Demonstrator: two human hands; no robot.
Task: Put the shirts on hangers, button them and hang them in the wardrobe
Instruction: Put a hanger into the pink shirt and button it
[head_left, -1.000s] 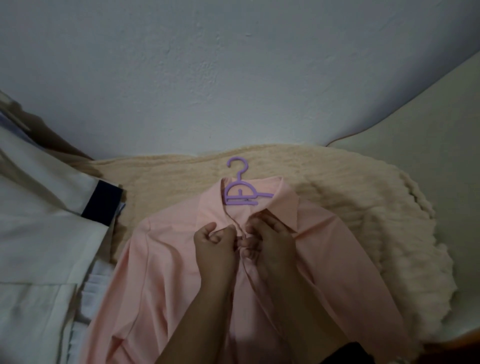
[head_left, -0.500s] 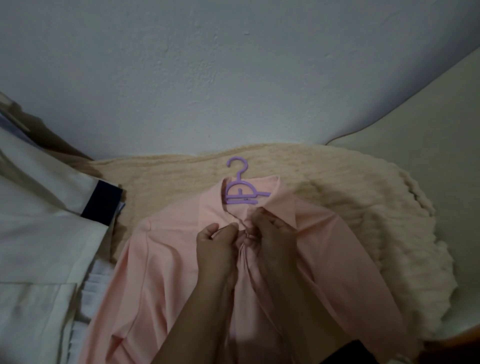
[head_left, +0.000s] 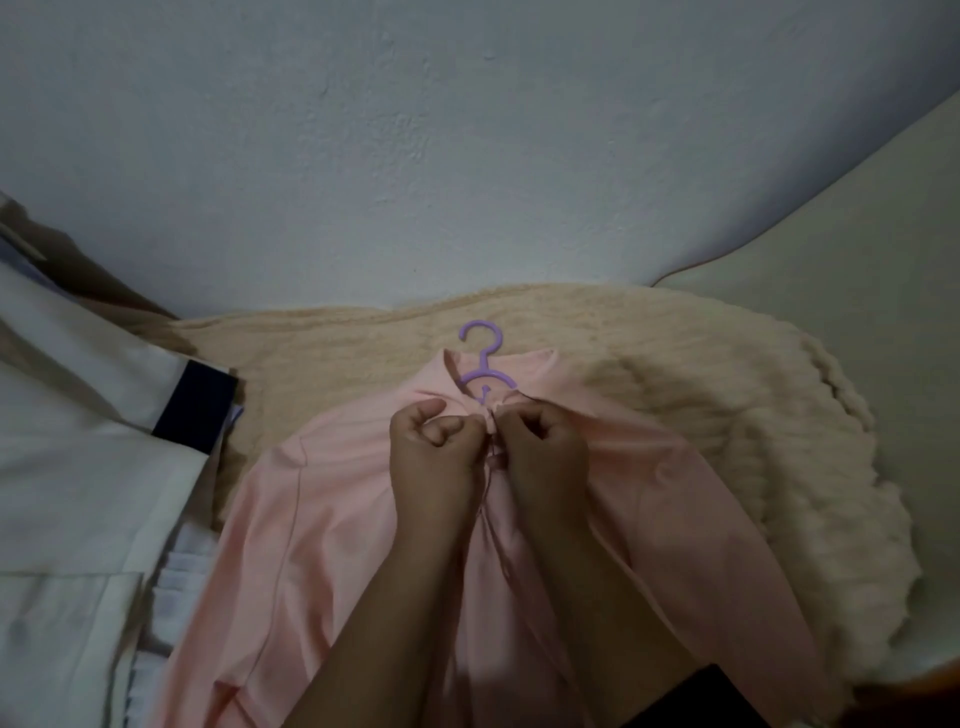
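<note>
Beige blanket (head_left: 675, 415) underneath; our left hand (head_left: 434, 452) and right hand (head_left: 543, 449) pinch pink shirt (head_left: 332, 519) placket at collar, 6 o'clock of purple hanger (head_left: 485, 364). Risk: tugging could slide collar off hanger; button could slip.

Both hands, left hand (head_left: 434, 452) and right hand (head_left: 545, 447), pinch pink shirt (head_left: 322, 519) placket below purple hanger (head_left: 484, 364).

- A pale, bluish-white wall (head_left: 467, 145) fills the upper half of the frame; its plaster looks slightly rough and uneven.
- A fluffy cream blanket (head_left: 727, 441) with a ribbed texture spreads across the middle and right of the frame.
- A smooth, off-white surface (head_left: 857, 270) occupies the upper right to right edge, beside the blanket.
- A brown strip (head_left: 78, 270) runs diagonally at the left edge, below the wall.
- The light is dim and even, with soft shadows.
</note>
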